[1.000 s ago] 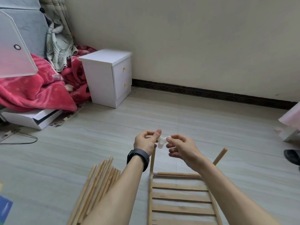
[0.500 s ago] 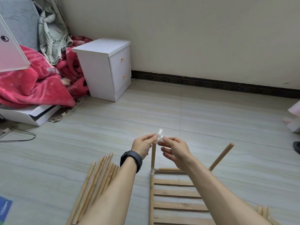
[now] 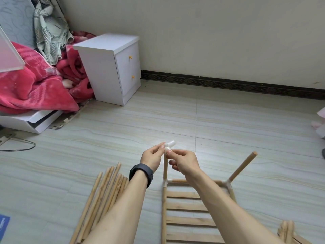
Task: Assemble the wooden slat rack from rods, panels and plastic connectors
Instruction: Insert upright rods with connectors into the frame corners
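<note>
Both hands are at the top of the upright rod (image 3: 165, 169), which stands at the far-left corner of the slat panel (image 3: 186, 206). The white connector (image 3: 169, 144) is right at that rod's tip, one stub pointing up and right. Fingers hide the joint, so I can't tell if it's seated. The left hand (image 3: 152, 158) pinches it from the left, thumb and forefinger, with the other fingers curled in. The right hand (image 3: 184, 162) pinches it from the right, thumb on the body, lower fingers loosely curled. The panel lies flat on the floor (image 3: 237, 124), its near edge cut off by the frame bottom. At its far-right corner a second rod (image 3: 243, 166) leans out to the right, top end free. A loose rod bundle (image 3: 103, 196) lies left of the panel, partly under the left forearm and apart from the panel's left rail. More wood pieces (image 3: 288, 229) sit right of the panel at the frame edge. Floor tile runs from the panel's far edge to the baseboard (image 3: 228, 84). The white nightstand (image 3: 112, 67) stands well off to the panel's far left.
</note>
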A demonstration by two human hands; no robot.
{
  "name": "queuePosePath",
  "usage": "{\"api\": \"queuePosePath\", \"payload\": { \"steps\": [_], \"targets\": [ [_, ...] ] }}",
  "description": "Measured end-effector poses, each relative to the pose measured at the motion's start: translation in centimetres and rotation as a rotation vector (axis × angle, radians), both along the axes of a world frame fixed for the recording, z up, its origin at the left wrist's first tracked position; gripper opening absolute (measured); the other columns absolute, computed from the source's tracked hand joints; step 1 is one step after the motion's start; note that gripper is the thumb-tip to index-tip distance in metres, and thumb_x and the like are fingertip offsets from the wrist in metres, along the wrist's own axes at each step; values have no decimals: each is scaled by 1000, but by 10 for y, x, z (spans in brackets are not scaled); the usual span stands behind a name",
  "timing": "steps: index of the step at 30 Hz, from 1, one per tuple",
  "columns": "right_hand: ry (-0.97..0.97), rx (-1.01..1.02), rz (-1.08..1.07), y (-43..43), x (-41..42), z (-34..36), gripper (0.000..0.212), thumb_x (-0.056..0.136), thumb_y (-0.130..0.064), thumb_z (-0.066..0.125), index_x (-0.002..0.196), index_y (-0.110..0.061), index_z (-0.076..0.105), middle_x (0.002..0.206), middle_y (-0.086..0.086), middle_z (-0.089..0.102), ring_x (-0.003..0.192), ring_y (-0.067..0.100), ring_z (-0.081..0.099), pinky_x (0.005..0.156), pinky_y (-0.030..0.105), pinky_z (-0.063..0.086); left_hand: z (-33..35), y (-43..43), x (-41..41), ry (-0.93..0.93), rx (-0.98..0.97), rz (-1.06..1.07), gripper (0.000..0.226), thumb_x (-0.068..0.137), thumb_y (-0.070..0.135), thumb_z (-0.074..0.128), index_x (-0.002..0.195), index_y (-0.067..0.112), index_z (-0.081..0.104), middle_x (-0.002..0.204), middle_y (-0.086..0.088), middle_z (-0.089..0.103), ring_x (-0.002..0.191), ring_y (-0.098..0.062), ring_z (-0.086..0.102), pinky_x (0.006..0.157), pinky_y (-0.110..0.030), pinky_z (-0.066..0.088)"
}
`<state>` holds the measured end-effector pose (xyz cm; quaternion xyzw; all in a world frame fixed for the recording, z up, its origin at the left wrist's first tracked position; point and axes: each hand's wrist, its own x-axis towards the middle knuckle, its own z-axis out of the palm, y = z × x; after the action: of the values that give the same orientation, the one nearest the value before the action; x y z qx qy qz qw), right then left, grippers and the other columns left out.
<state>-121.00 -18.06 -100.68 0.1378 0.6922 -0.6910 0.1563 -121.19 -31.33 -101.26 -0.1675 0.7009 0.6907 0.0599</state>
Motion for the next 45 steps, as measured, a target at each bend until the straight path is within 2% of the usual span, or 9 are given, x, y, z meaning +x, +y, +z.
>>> {"api": "queuePosePath", "payload": {
  "steps": [8,13,17,19,22,28,36,39,45],
  "targets": [
    [-2,73,65,10,-2,-7,22,94,-37,69,92,-19,80,87,-9,79,69,4,73,72,25,53,-12,0,-3,-26,-1,-33,30,94,39,65,122,29,68,114,12,66,116,-12,58,107,-36,42],
    [81,172,-24,9,-9,-10,33,84,-43,79,109,-25,66,93,-6,76,71,8,73,77,32,59,-10,1,-8,-48,39,1,20,94,36,67,113,33,71,117,9,69,98,-6,63,77,-22,45],
    [241,244,-30,10,-14,-11,41,88,-35,78,126,-32,66,92,-12,75,68,5,72,75,23,56,-13,5,-13,-41,-64,-2,26,96,38,61,118,31,71,124,8,68,113,-17,64,102,-37,45],
    [276,292,-83,10,-15,-14,27,93,-35,72,118,-24,74,84,-12,76,69,3,72,75,22,55,-13,7,-12,-46,-83,-16,26,96,41,58,118,34,72,122,12,69,112,-16,65,102,-37,45],
    [319,314,-89,10,-17,-17,8,95,-38,68,98,-32,72,84,-10,76,70,3,72,74,27,53,-13,7,-12,-39,-103,-37,27,97,42,56,118,36,71,120,13,69,109,-16,66,97,-34,46],
    [301,345,-20,10,-21,-19,8,96,-42,64,94,-34,63,93,-9,74,88,14,73,84,35,55,-18,4,-9,-11,-83,-69,31,101,44,51,126,34,67,122,13,67,103,-8,65,72,-21,43],
    [286,281,-32,11,-21,-17,6,95,-38,67,93,-32,65,87,-8,75,77,10,74,82,36,58,-32,11,-11,47,-100,-12,15,99,46,54,97,44,68,102,18,70,112,-17,65,83,-30,45],
    [231,263,-19,10,-25,-14,7,94,-35,68,93,-29,66,87,-4,76,78,14,74,86,43,58,-39,10,-14,81,-95,28,15,92,49,60,96,41,71,103,11,72,112,-19,64,100,-41,50],
    [149,252,-8,12,-33,-10,7,91,-30,69,93,-24,67,90,3,76,84,22,73,89,48,58,-44,13,-14,69,-96,71,39,91,51,61,116,25,74,114,9,72,116,-15,62,104,-41,48]
  ]
}}
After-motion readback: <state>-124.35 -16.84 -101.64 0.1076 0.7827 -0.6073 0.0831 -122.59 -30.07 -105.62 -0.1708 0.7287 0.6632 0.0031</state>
